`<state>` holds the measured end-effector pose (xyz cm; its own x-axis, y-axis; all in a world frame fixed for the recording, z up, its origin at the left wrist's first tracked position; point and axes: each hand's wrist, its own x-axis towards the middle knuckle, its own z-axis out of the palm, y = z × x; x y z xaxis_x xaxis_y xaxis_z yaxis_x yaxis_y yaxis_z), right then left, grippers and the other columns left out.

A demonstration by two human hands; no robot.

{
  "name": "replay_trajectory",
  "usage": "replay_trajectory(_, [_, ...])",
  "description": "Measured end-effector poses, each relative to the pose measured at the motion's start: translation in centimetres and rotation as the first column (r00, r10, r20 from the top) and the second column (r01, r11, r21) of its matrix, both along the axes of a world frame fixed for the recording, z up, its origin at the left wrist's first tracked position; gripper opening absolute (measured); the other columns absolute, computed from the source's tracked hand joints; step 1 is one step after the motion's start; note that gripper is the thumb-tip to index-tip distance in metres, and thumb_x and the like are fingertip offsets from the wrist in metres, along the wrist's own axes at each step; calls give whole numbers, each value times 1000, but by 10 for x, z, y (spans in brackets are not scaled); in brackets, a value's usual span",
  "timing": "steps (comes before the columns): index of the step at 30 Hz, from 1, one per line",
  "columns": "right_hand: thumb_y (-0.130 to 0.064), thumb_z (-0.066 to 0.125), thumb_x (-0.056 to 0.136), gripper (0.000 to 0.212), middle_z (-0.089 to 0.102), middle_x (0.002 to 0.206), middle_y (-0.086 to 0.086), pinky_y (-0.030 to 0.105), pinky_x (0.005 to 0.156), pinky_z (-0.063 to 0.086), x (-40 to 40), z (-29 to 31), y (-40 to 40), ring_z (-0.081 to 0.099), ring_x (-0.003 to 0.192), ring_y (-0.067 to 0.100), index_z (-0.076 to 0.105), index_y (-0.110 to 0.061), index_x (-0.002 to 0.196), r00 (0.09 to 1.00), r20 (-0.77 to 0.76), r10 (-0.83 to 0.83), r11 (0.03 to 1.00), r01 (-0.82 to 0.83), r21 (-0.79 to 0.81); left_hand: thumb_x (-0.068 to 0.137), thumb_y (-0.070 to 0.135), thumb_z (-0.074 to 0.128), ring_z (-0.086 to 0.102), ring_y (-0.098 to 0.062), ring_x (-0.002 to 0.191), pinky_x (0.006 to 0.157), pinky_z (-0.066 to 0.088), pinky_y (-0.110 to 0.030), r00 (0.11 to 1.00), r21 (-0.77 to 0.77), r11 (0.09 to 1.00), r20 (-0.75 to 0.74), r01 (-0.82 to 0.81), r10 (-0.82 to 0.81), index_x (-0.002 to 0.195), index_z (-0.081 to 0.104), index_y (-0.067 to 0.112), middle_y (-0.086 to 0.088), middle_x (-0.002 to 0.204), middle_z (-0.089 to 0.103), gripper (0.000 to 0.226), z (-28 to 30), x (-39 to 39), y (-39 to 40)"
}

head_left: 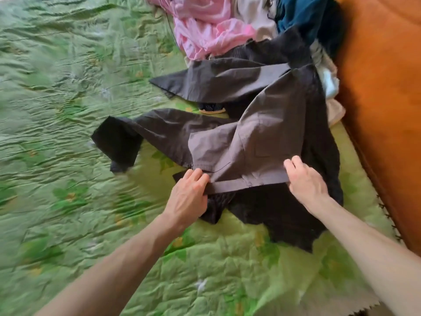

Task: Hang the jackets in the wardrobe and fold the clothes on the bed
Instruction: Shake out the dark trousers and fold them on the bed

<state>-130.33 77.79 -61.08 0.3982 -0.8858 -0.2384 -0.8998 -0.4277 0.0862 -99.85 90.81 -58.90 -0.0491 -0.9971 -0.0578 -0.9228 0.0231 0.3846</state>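
Bedspread (68,110) lies open leftward; clothes pile (227,23) and headboard (382,87) block right.

— What's the person wearing?

— Nothing shows on the arms. Both forearms are bare from the frame edge down to the wrists: no sleeves, no cuffs.

— Anything on the hands?

— The left hand (190,192) and the right hand (304,182) are bare too: no gloves, rings, watch or bands. Veins and tendons stand out on the backs. Nails look short and plain.
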Motion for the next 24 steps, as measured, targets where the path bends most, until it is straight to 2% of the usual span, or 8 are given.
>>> replay_trajectory(6, [6,54,92,32,54,113,19,50,77,50,24,93,25,60,96,45,55,-9,120,915,175,-363,925,377,-52,71,0,68,54,-29,98,64,52,-41,972,-147,962,-75,-232,223,96,63,10,-4,102,57,28,98,13,58])
replay_trajectory(9, [2,50,95,46,61,121,20,48,82,51,33,145,41,62,106,43,47,-17,137,879,195,-436,900,433,59,76,-2,69,54,-31,98,61,54,-43,944,-194,924,-85,-329,318,99,67,10,-6,105,55,26,139,43,92])
replay_trajectory(12, [-1,49,94,63,66,111,22,42,80,48,49,200,62,65,99,42,38,-30,148,874,183,-451,889,420,184,86,2,68,57,-36,91,58,51,-42,900,-205,876,-76,-436,430,103,64,11,-9,106,52,20,168,71,121])
replay_trajectory(15, [5,46,84,71,64,99,14,34,70,45,75,253,95,60,80,36,47,-35,143,821,346,-454,887,382,257,101,17,51,65,-40,87,66,48,-42,729,-14,737,-161,-676,665,122,54,18,-15,107,60,22,191,101,144])
replay_trajectory(17, [9,44,82,62,65,99,6,16,59,44,94,281,116,61,67,18,61,-29,128,761,452,-466,881,353,315,104,18,39,70,-39,81,69,51,-42,628,147,674,-263,-724,733,129,48,24,-18,97,71,27,194,126,159])
replay_trajectory(19, [11,43,84,53,69,107,1,9,58,44,111,299,129,65,71,10,71,-23,113,727,514,-455,885,306,351,103,13,36,73,-35,75,70,60,-48,536,218,649,-409,-729,739,128,49,26,-21,92,73,30,197,145,170])
replay_trajectory(21, [11,39,86,49,72,112,4,23,65,56,124,313,138,74,73,20,75,-19,101,641,563,-521,848,311,430,103,7,36,73,-35,80,77,63,-53,404,265,607,-544,-749,736,126,49,23,-23,103,71,30,204,157,175])
replay_trajectory(24, [9,34,90,49,78,102,11,35,67,59,138,340,151,77,64,21,77,-16,97,527,604,-599,795,296,530,105,-2,36,70,-41,94,86,61,-48,70,394,469,-703,-790,708,118,49,11,-25,115,62,23,232,162,173])
